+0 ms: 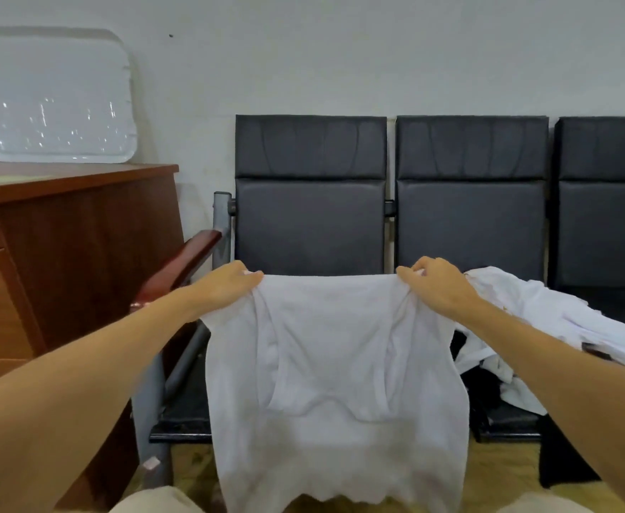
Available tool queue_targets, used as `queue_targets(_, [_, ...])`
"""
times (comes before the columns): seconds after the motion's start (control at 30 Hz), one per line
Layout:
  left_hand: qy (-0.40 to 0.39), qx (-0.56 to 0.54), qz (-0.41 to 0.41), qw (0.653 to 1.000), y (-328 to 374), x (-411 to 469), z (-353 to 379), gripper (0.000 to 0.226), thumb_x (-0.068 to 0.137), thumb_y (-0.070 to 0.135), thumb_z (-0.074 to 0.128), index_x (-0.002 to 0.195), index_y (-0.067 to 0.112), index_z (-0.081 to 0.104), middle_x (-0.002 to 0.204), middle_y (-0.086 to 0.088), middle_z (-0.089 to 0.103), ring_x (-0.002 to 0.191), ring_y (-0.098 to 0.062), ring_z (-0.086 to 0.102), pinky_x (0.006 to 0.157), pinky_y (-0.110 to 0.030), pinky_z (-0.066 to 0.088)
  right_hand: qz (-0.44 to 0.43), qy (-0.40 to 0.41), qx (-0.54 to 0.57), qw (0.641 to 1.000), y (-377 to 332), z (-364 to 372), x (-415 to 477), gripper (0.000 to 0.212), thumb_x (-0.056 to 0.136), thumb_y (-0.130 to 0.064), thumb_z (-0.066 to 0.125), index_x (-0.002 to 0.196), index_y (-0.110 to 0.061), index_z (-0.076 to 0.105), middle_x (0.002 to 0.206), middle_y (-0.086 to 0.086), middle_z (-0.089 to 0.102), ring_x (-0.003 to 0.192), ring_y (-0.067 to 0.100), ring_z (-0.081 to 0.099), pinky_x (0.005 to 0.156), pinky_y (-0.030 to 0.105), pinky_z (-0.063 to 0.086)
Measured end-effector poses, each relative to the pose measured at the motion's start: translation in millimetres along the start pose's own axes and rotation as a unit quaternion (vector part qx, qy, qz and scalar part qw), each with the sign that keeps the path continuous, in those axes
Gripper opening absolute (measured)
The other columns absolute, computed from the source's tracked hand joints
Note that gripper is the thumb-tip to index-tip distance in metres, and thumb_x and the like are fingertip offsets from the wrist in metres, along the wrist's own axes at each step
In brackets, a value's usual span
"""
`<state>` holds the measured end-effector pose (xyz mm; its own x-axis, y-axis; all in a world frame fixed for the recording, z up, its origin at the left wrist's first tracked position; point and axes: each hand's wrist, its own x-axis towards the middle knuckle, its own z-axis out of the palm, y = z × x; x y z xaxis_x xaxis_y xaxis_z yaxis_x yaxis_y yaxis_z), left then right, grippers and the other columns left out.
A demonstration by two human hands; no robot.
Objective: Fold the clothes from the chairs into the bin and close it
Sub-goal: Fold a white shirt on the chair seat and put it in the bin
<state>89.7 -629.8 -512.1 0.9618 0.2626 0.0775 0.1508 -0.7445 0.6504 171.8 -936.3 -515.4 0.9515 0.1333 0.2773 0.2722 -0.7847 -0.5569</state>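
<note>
Both forearms reached forward, the left hand (225, 286) and right hand (433, 286) each pinching a top corner of a white garment (333, 383) in curled fingers (249, 277). It hung spread before the leftmost black chair (311, 194). More white clothes (548, 320) lay heaped on the next seat.

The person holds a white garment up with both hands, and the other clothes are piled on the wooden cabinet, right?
Not quite. The head view shows the other clothes piled on the black chairs, not the wooden cabinet. Left hand and right hand do hold the white garment up.
</note>
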Motion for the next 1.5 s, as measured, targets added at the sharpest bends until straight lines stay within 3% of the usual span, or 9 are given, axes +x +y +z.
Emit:
queue_targets(0.17, [0.021, 0.067, 0.027, 0.997, -35.7, 37.6, 27.6, 0.022, 0.100, 0.032, 0.048, 0.095, 0.011, 0.049, 0.098, -0.014, 0.061, 0.093, -0.032, 0.060, 0.077, -0.039, 0.046, -0.048, -0.034, -0.098, 0.993, 31.0, 45.2, 30.8, 0.015, 0.096, -0.019, 0.053, 0.107, -0.012, 0.059, 0.109, 0.006, 0.048, 0.093, 0.028, 0.054, 0.075, 0.031, 0.042])
queue_targets(0.37, [-0.016, 0.129, 0.017, 0.991, -70.7, 86.9, 64.3, 0.013, 0.101, 0.036, 0.043, 0.093, 0.026, 0.047, 0.091, -0.003, 0.062, 0.084, -0.021, 0.061, 0.082, -0.043, 0.051, -0.091, -0.044, -0.148, 0.984, 61.3, 97.9, 66.2, 0.009, 0.101, -0.019, 0.047, 0.109, -0.017, 0.048, 0.104, -0.001, 0.043, 0.085, 0.018, 0.048, 0.071, 0.027, 0.036])
queue_targets(0.5, [-0.021, 0.176, -0.011, 0.984, -90.1, 125.2, 90.1, 0.011, 0.103, 0.031, 0.039, 0.104, 0.024, 0.047, 0.093, -0.002, 0.062, 0.081, -0.016, 0.059, 0.077, -0.034, 0.050, -0.085, -0.077, -0.162, 0.980, 78.9, 133.3, 94.5, 0.012, 0.100, -0.017, 0.048, 0.112, -0.017, 0.049, 0.107, -0.001, 0.044, 0.087, 0.017, 0.049, 0.074, 0.027, 0.037])
queue_targets(0.73, [-0.012, 0.226, -0.006, 0.974, -126.1, 178.1, 133.6, 0.007, 0.103, 0.028, 0.040, 0.101, 0.022, 0.044, 0.083, -0.005, 0.061, 0.072, -0.022, 0.060, 0.070, -0.039, 0.051, -0.127, -0.064, -0.187, 0.972, 103.3, 194.4, 142.5, 0.011, 0.100, -0.020, 0.048, 0.109, -0.016, 0.050, 0.108, 0.001, 0.050, 0.098, 0.021, 0.052, 0.073, 0.027, 0.035])
queue_targets(1.0, [0.075, 0.217, 0.014, 0.973, -150.7, 261.3, 162.5, 0.013, 0.101, 0.033, 0.046, 0.105, 0.021, 0.047, 0.096, -0.005, 0.057, 0.082, -0.022, 0.057, 0.077, -0.042, 0.053, -0.154, -0.031, -0.225, 0.962, 116.1, 249.0, 225.6, 0.018, 0.102, -0.025, 0.043, 0.114, -0.014, 0.050, 0.113, 0.007, 0.054, 0.103, 0.025, 0.051, 0.087, 0.035, 0.039])
queue_targets(1.13, [0.139, 0.268, 0.056, 0.952, -153.7, 294.0, 171.4, 0.028, 0.098, 0.037, 0.051, 0.120, 0.019, 0.050, 0.116, -0.009, 0.053, 0.105, -0.027, 0.052, 0.094, -0.041, 0.039, -0.136, 0.006, -0.250, 0.959, 118.3, 266.3, 255.0, 0.021, 0.101, -0.027, 0.046, 0.117, -0.015, 0.049, 0.117, 0.007, 0.056, 0.109, 0.026, 0.049, 0.094, 0.039, 0.033])
queue_targets(1.2, [0.125, 0.279, 0.041, 0.951, -154.1, 296.6, 177.1, 0.038, 0.098, 0.038, 0.050, 0.130, 0.019, 0.047, 0.127, -0.010, 0.046, 0.117, -0.028, 0.044, 0.101, -0.041, 0.033, -0.123, 0.000, -0.248, 0.961, 119.2, 269.9, 256.9, 0.028, 0.100, -0.027, 0.048, 0.126, -0.016, 0.046, 0.125, 0.006, 0.053, 0.117, 0.027, 0.045, 0.101, 0.041, 0.028])
queue_targets(1.33, [0.114, 0.255, 0.046, 0.959, -154.2, 276.6, 185.8, 0.039, 0.099, 0.032, 0.050, 0.135, 0.019, 0.046, 0.133, -0.009, 0.041, 0.122, -0.026, 0.040, 0.106, -0.039, 0.029, -0.162, -0.028, -0.269, 0.949, 120.4, 257.7, 242.1, 0.036, 0.099, -0.026, 0.049, 0.134, -0.018, 0.045, 0.137, 0.003, 0.044, 0.129, 0.024, 0.035, 0.107, 0.039, 0.022])
queue_targets(1.5, [0.001, 0.200, 0.038, 0.979, -132.4, 226.2, 181.6, 0.036, 0.099, 0.031, 0.049, 0.133, 0.020, 0.047, 0.139, -0.006, 0.038, 0.125, -0.024, 0.039, 0.105, -0.035, 0.032, -0.282, -0.070, -0.314, 0.904, 107.5, 226.4, 190.2, 0.029, 0.094, -0.018, 0.057, 0.122, -0.011, 0.060, 0.136, 0.009, 0.050, 0.126, 0.034, 0.041, 0.100, 0.045, 0.035])
